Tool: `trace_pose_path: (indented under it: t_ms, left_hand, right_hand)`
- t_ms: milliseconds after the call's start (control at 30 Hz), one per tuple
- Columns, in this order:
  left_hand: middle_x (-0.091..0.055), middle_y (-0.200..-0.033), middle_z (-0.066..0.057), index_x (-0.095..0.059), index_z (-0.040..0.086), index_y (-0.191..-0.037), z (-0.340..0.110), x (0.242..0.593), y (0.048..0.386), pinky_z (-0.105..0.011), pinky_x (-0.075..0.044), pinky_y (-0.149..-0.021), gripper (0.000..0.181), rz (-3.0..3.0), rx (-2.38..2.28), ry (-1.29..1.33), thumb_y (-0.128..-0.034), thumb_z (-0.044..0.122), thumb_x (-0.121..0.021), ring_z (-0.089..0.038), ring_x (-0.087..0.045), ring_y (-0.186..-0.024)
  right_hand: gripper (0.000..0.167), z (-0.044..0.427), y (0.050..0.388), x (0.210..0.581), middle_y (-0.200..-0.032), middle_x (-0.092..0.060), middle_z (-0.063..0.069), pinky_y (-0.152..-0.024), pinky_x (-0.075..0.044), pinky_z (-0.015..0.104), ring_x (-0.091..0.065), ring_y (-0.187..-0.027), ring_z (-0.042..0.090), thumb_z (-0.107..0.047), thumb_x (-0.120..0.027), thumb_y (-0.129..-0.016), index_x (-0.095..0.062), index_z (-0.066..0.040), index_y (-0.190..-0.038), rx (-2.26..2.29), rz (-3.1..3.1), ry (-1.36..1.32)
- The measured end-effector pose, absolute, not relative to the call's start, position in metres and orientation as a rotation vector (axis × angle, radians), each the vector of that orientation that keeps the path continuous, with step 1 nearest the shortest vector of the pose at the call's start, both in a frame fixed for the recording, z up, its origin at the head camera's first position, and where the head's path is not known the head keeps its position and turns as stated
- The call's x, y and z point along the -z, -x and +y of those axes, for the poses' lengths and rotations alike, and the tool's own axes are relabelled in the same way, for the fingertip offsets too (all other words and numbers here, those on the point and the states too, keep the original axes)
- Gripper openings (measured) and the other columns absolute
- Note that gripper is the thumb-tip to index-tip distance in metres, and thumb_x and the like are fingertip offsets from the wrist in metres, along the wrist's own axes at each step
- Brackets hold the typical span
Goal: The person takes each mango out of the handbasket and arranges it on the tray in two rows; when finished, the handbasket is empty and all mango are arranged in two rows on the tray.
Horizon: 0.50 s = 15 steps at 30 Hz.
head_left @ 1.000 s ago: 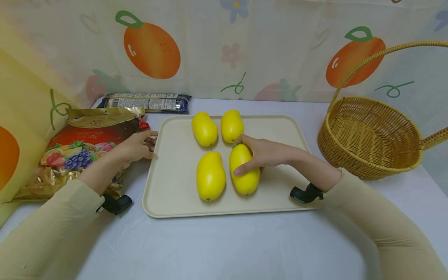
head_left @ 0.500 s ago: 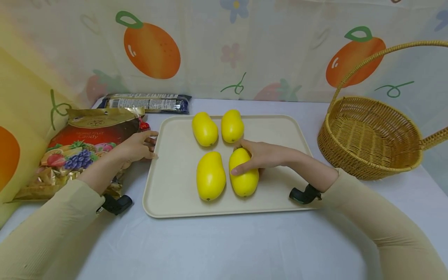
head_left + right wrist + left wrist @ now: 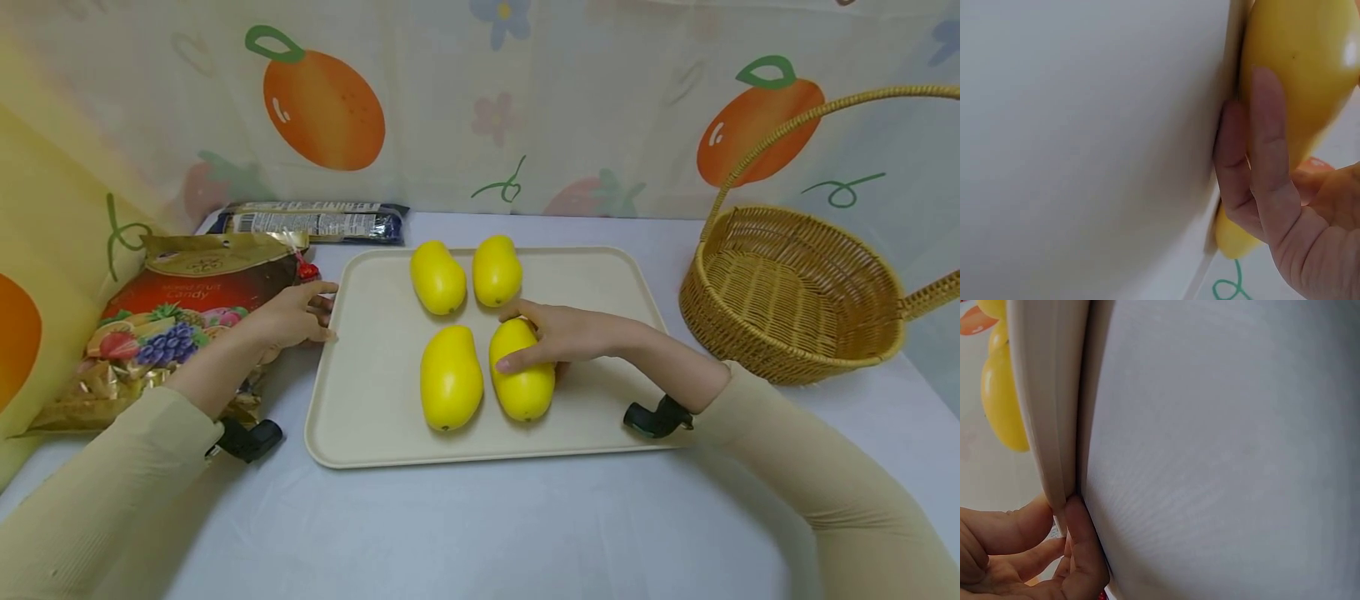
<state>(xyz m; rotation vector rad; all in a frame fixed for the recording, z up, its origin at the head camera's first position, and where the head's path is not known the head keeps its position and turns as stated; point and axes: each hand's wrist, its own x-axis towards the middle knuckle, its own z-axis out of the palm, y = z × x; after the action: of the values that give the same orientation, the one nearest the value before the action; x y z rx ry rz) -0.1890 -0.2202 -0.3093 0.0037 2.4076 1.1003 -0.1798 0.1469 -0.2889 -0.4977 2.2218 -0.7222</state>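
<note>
Several yellow mangoes lie on a cream tray (image 3: 375, 433) in the head view, arranged in a back pair and a front pair. My right hand (image 3: 570, 329) grips the front-right mango (image 3: 525, 392), thumb over its top and fingers down its right side. In the right wrist view two fingers (image 3: 1269, 119) lie along the mango (image 3: 1310, 56), low by the tray. To its left is another mango (image 3: 452, 379); the back-left mango (image 3: 438, 279) and back-right mango (image 3: 497, 271) lie behind. My left hand (image 3: 292, 317) pinches the tray's left rim, thumb inside, fingers outside in the left wrist view.
An upright-handled wicker basket (image 3: 795, 292) stands right of the tray. At left lies a mixed fruit candy bag (image 3: 180, 325), close beside my left forearm. Behind it, against the printed backdrop, is a dark plastic packet (image 3: 315, 222). White cloth (image 3: 480, 533) covers the table.
The right hand and the front-right mango have shifted slightly towards the front of the tray, then stayed nearly still. My left hand has kept its place at the rim.
</note>
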Motion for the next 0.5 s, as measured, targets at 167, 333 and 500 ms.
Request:
trace_pose_path:
  t_ms: [167,333,500]
  left_hand:
    - [-0.035,-0.140,-0.029,-0.016,-0.003,-0.155,-0.221,0.307,0.188,-0.018,-0.048,-0.077,0.077,2.416,-1.081,-0.017,-0.0914,-0.003,-0.059,-0.033,-0.043,-0.113]
    - [-0.037,-0.142,-0.032,-0.018,-0.005,-0.154,-0.221,0.308,0.187,-0.025,-0.052,-0.083,0.075,2.466,-1.007,-0.049,-0.0913,-0.003,-0.059,-0.037,-0.046,-0.114]
    - [-0.043,-0.137,-0.035,-0.023,-0.010,-0.150,-0.219,0.306,0.186,-0.048,-0.050,-0.096,0.073,2.570,-0.868,-0.093,-0.0891,-0.002,-0.062,-0.041,-0.049,-0.112]
  right_hand:
    - [0.079,0.152,0.181,0.287,-0.135,-0.048,0.014,-0.075,-0.058,0.033,-0.064,-0.088,0.024,-0.057,-0.067,-0.086,-0.029,-0.022,-0.147,0.768,2.192,0.473]
    - [0.073,0.163,0.184,0.284,-0.142,-0.044,0.015,-0.077,-0.059,0.035,-0.065,-0.092,0.025,-0.056,-0.059,-0.092,-0.028,-0.021,-0.149,0.828,2.188,0.429]
    - [0.064,0.176,0.186,0.277,-0.142,-0.045,0.017,-0.085,-0.059,0.039,-0.064,-0.105,0.029,-0.053,-0.047,-0.100,-0.031,-0.016,-0.149,0.909,2.258,0.450]
